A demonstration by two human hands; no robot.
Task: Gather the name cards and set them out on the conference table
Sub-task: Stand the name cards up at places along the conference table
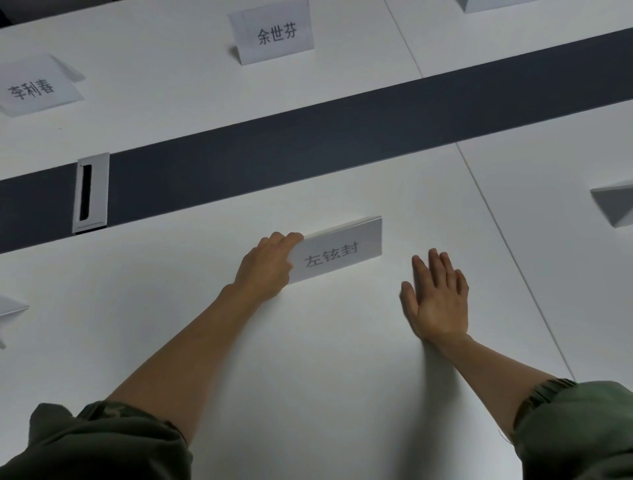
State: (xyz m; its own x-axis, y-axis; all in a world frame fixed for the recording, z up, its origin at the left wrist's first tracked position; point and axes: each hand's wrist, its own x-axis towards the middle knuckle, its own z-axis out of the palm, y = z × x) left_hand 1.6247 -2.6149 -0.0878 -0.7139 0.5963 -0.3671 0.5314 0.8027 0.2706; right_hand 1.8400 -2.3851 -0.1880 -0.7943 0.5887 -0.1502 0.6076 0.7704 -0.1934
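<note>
One card point(337, 255) stands on the white bench point(308, 377), its left end gripped by the left hand point(270, 265); the right hand point(436, 298), fingers straight and holding nothing, lies near its right end.

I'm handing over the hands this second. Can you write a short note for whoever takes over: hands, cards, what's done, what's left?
Left hand: grips the left end of the middle name card, which appears to stand on the near half of the table.
Right hand: open, fingers straight, right of that card and apart from it.
Done: beyond the dark strip stand the far centre card, far left card and top-edge card; on the near half, the right-edge card and left-edge card.
Left: probably square the middle card and let go. Other seats are out of view.
</note>
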